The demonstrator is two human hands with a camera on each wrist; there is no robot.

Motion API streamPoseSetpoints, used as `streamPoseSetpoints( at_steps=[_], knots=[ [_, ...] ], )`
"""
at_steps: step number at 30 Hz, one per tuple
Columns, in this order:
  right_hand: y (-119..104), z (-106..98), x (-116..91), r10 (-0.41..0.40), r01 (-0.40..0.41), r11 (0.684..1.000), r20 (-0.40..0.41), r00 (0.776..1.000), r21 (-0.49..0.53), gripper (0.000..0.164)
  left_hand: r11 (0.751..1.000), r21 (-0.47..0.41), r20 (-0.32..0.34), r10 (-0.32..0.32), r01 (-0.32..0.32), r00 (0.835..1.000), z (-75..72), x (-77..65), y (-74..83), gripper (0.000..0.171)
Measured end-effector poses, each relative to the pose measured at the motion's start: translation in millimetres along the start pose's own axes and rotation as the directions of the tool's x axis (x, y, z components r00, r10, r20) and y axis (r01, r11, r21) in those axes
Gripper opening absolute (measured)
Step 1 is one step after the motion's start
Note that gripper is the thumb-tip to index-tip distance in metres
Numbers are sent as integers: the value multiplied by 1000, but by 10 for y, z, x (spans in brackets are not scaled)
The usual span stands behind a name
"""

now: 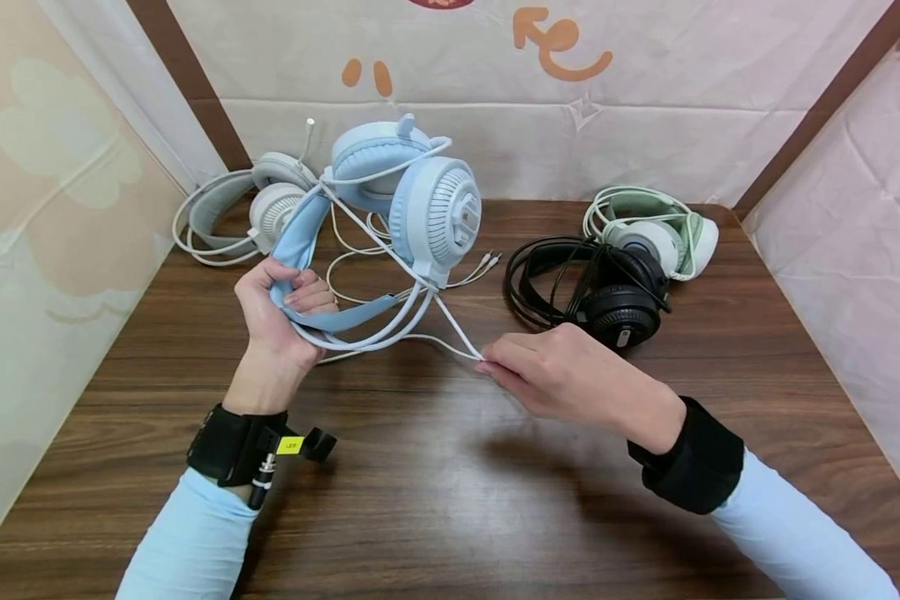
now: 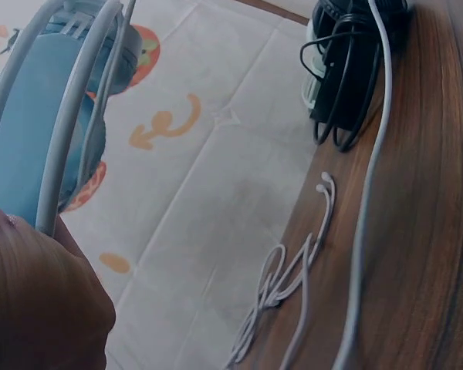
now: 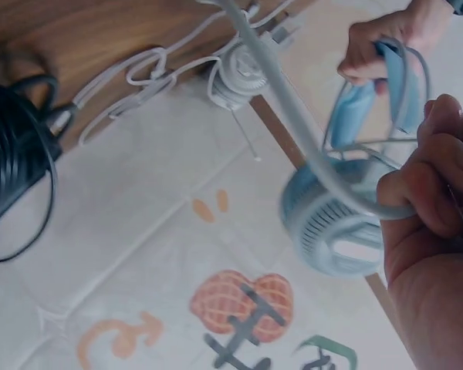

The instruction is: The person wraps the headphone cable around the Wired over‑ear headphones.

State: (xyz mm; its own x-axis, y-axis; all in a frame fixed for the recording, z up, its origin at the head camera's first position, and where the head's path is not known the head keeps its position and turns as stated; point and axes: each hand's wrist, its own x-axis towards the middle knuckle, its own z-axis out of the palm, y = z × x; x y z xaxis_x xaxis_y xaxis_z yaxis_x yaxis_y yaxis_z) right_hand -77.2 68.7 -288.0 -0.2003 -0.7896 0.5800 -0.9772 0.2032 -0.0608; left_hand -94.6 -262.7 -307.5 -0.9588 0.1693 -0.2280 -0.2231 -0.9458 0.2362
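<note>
My left hand [image 1: 281, 312] grips the headband of a light blue headset [image 1: 438, 221], lifted above the table with both ear cups pointing up and away. A pale cable [image 1: 456, 323] runs from the headset, and my right hand [image 1: 562, 371] pinches it to the right of the ear cups. In the right wrist view the curled fingers [image 3: 428, 181] hold that cable [image 3: 293, 116], with the blue headset [image 3: 332, 220] behind. The left wrist view shows the headband [image 2: 46, 123] passing through my left hand [image 2: 42, 301]; its fingertips are hidden there.
A white-grey headset [image 1: 273, 208] lies at the back left, its cable plugs [image 1: 489, 262] trailing toward the middle. On the right lie a black headset [image 1: 618, 312] and, behind it, a pale green and white headset [image 1: 656, 237]. Fabric walls [image 1: 510, 142] enclose the wooden table [image 1: 435, 500].
</note>
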Motion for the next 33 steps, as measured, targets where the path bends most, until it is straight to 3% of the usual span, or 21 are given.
streamPoseSetpoints(
  at_steps=[5,9,15,22,26,29,32,33],
  knots=[
    [-87,-108,32,-30,30,999,0,1000,-17,26,993,83,-74,91,-84,993,49,-5,21,18],
    [-114,-198,34,-7,8,1000,54,999,-25,21,966,220,-113,164,-137,980,61,-27,25,21],
    [-100,-348,31,3,1,998,74,997,-63,14,889,419,-103,248,-184,963,88,-54,16,31],
    [-129,-545,86,-48,54,990,50,998,-128,23,821,527,-114,325,-220,939,137,-52,10,31],
    [-112,-624,149,-132,140,955,48,990,-261,22,740,614,-67,396,-275,916,185,-62,-29,29],
    [-69,-657,199,-198,201,892,49,979,-405,24,643,703,-13,437,-303,899,228,-79,-106,29],
    [-41,-654,255,-232,214,832,30,972,-511,15,548,780,30,449,-301,893,263,-100,-191,30],
    [-36,-649,278,-237,209,822,15,971,-530,13,527,797,41,442,-296,896,273,-108,-213,29]
  ],
)
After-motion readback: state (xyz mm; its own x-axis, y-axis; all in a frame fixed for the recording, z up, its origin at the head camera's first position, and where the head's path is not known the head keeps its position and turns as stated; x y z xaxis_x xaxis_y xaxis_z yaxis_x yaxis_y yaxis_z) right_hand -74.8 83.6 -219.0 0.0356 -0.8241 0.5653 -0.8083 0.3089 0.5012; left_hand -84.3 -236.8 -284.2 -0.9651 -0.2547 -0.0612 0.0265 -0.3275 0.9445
